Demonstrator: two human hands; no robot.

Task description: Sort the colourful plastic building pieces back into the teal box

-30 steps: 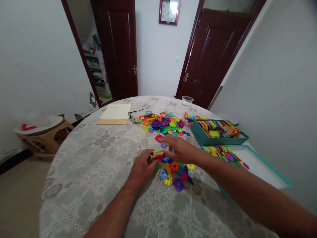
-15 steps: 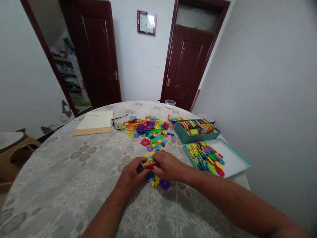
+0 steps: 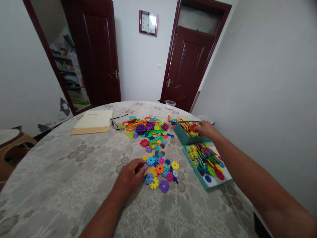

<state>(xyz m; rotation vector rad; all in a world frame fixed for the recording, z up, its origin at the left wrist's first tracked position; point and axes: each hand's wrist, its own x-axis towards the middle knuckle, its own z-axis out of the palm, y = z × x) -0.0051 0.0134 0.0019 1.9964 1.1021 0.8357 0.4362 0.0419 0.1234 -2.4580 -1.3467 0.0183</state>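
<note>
My right hand (image 3: 206, 129) reaches into the teal box (image 3: 182, 135), its fingers closed on a red toothed plastic disc (image 3: 194, 127). Rows of colourful interlocking discs fill that box, and my hand hides part of them. On the near side of the table my left hand (image 3: 131, 173) rests loosely curled, thumb and forefinger apart, with nothing visible between them. Its fingertips are beside a small spread of notched discs, among them a light blue disc (image 3: 151, 160), an orange disc (image 3: 160, 169), a yellow disc (image 3: 154, 183) and a purple disc (image 3: 164, 186).
A big heap of coloured discs (image 3: 148, 127) lies mid-table. Right of it, the teal-edged lid (image 3: 198, 168) holds stacked and loose discs. Glasses (image 3: 114, 124) lie beside a paper pad (image 3: 94, 119) at left; a clear plastic bowl (image 3: 170, 104) stands at the far edge.
My right hand has moved from beside my left hand to the teal box, with red in its grasp. My left hand stays nearly in place, now without the pieces it held.
</note>
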